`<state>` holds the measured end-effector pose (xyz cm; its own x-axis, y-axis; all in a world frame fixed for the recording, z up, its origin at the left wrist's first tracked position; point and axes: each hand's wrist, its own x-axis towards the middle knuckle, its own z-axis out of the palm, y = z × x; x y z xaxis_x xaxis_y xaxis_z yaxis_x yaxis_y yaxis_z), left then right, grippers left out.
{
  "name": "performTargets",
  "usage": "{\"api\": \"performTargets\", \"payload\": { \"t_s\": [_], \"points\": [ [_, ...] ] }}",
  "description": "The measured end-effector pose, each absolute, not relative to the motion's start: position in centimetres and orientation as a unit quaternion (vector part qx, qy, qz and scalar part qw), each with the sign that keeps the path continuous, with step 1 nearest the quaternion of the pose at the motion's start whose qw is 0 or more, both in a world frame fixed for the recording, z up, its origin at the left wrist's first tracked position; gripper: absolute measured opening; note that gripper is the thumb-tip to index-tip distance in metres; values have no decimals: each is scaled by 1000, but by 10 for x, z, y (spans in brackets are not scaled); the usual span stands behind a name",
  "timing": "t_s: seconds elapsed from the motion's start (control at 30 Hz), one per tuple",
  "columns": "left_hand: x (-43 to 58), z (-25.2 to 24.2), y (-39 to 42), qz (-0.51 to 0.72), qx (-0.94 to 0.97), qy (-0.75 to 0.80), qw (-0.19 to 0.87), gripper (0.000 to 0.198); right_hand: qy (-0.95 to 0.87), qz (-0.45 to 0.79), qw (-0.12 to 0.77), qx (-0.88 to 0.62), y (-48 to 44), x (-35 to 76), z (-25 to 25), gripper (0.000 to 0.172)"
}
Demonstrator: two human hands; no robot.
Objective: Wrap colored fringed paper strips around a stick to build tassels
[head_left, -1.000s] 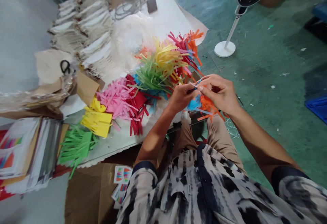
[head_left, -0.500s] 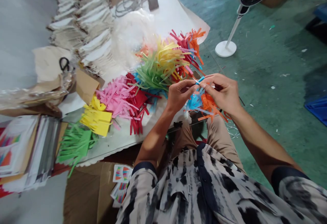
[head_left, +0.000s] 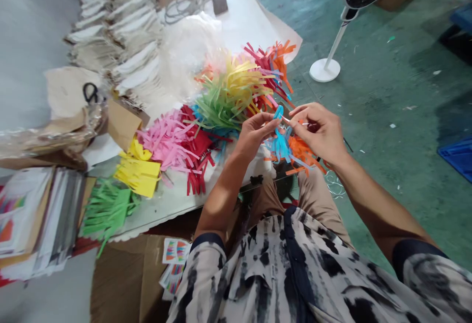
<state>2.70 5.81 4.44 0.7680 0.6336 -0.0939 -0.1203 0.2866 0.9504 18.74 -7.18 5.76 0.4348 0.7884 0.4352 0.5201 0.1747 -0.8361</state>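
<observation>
Grip of both hands is pressed together above the person's lap: the left hand (head_left: 254,133) pinches a tuft of blue fringed paper (head_left: 280,142), while the right hand (head_left: 317,133) pinches a thin white strand (head_left: 285,119) just beside it. Beyond them lies a paper-covered counter (head_left: 165,210), with a green floor (head_left: 387,116) to the right and a pedestal fan (head_left: 324,70) standing far right. Along the counter, to the left, lie bunches of pink fringed paper (head_left: 165,141), red fringed paper (head_left: 195,151), yellow fringed paper (head_left: 138,173) and green fringed paper (head_left: 106,210). Orange fringed paper (head_left: 303,148) touches the blue. Such light, soft strips would flop and tear easily, so the uncut band looks the safest hold. The hands hide where the strand meets the paper, and its material is hard to make out.
</observation>
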Motion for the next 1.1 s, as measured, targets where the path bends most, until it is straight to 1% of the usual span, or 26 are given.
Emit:
{"api": "performTargets", "payload": {
  "t_s": [0.17, 0.3, 0.53, 0.7, 0.8, 0.9, 1.0, 1.1],
  "points": [
    [29, 42, 59, 252, 569, 233, 748, 47, -521, 105, 533, -659, -73, 188, 62, 12],
    [29, 40, 59, 265, 572, 228, 742, 44, -504, 115, 529, -673, -72, 188, 63, 11],
    [28, 38, 62, 270, 581, 224, 735, 44, -475, 147, 545, -676, -69, 189, 59, 17],
    [28, 37, 59, 273, 630, 210, 696, 45, -445, 194, 536, -691, -69, 188, 56, 23],
    [29, 37, 55, 307, 686, 193, 630, 39, -447, 222, 534, -683, -70, 187, 54, 22],
    [30, 39, 52, 341, 762, 177, 521, 26, -440, 239, 543, -673, -71, 188, 52, 17],
    [30, 41, 49, 346, 826, 170, 411, 12, -450, 259, 539, -663, -72, 190, 52, 24],
    [29, 42, 47, 338, 867, 165, 328, 9, -456, 251, 517, -680, -73, 191, 53, 24]
  ]
}}
